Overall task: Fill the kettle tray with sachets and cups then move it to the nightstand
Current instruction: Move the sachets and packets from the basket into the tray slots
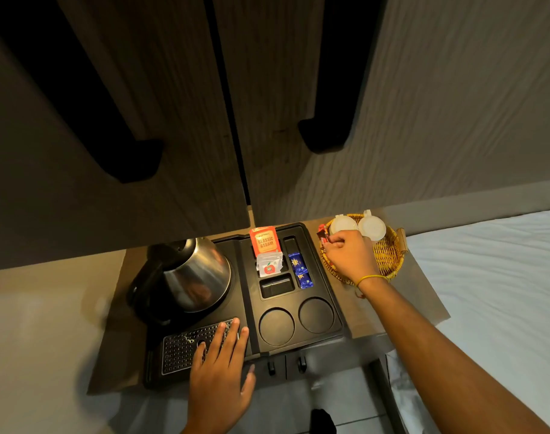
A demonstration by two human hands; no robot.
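We see a black tray [327, 270] at center frame on a brown tabletop [361, 296]. A steel kettle [195, 274] sits on the tray's left half, and below it lies a perforated drip grid [183, 346].

Our left hand [219, 371], lower center, lies flat on the grid's right end, fingers spread and straight, gripping nothing.

On the tray's right half, an orange tea sachet [265, 241] stands in the top slot, printed "Classic Assam". A white sachet [269, 265] with a red apple mark sits just below it, touching it. Blue sachets [300, 270] lie in the narrow slot to the right. The small slot above them, the rectangular slot below the white sachet and the two round cup wells [295, 322] hold nothing.

A wicker basket [389, 258] sits right of the tray, upper right of center. Two white lidded cups [358, 226] are at its far side. Our right hand [349, 255] is over the basket's left part, fingers curled closed around a small red-and-dark packet [324, 238] at the basket's left rim; what it is, we cannot tell. A yellow band [371, 278] circles that wrist.

White bedding [502, 277] fills the right edge. Dark wood cabinet doors [173, 120] hang above.
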